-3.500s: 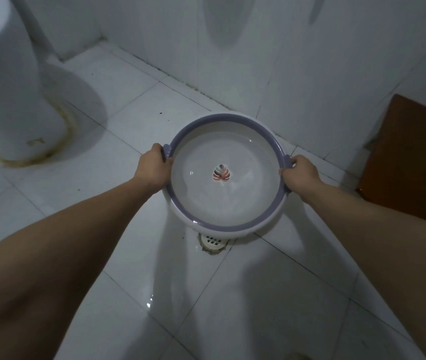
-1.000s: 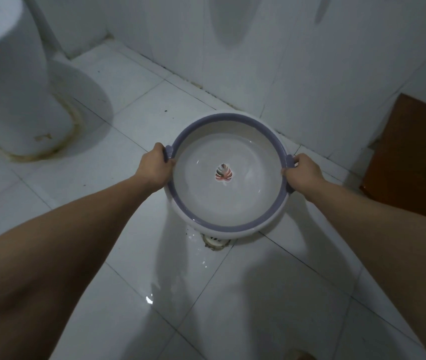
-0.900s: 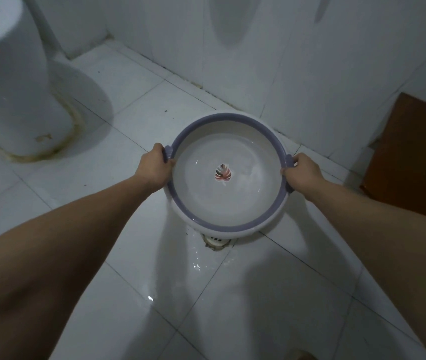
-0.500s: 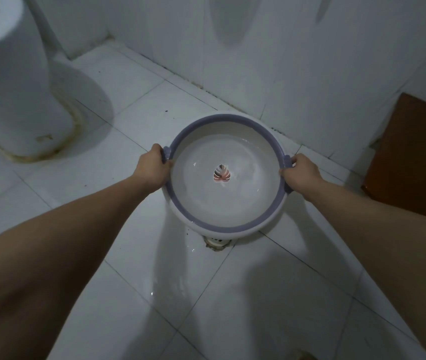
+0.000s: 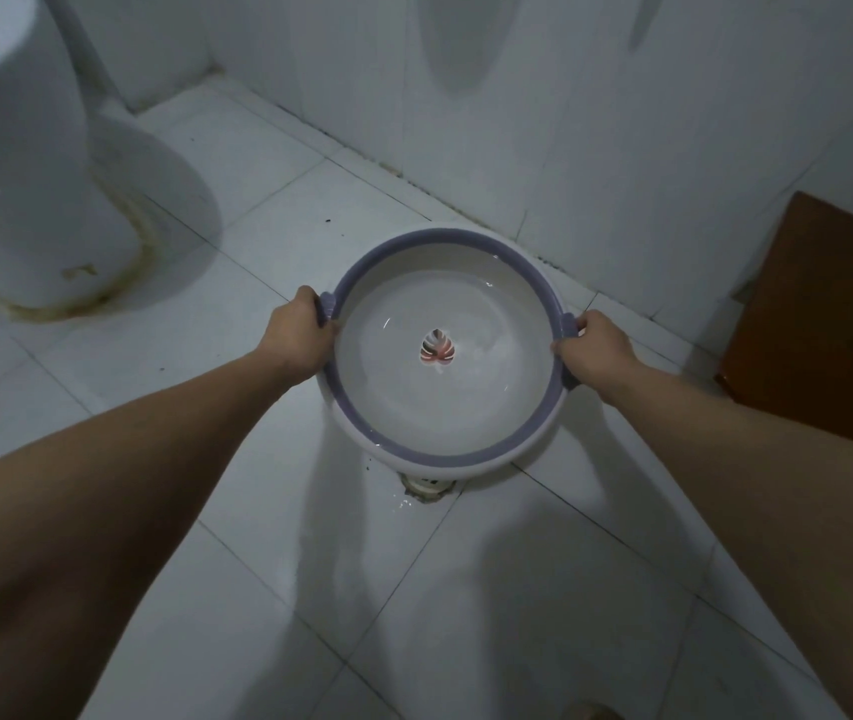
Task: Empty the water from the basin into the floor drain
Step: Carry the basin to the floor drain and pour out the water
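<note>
A round white basin [image 5: 445,449] with a purple rim and a leaf print at its bottom hangs above the tiled floor, held by both handles. My left hand [image 5: 297,337] grips the left handle and my right hand [image 5: 593,350] grips the right one. Shallow water lies inside, and the near edge is tipped slightly down. The floor drain [image 5: 427,485] peeks out just below the basin's near rim, mostly hidden by it. Wet streaks and drops glisten on the tiles around the drain.
A white toilet base [image 5: 24,210] with a stained seal stands at the left. A tiled wall [image 5: 544,122] runs close behind the basin. A brown wooden piece [image 5: 819,314] leans at the right. Wet floor tiles [image 5: 414,589] spread toward me.
The basin has stayed over the drain, tilting slightly toward me. Water has splashed onto the tiles near the drain, and the wet patch shifted. Both hands keep their grip.
</note>
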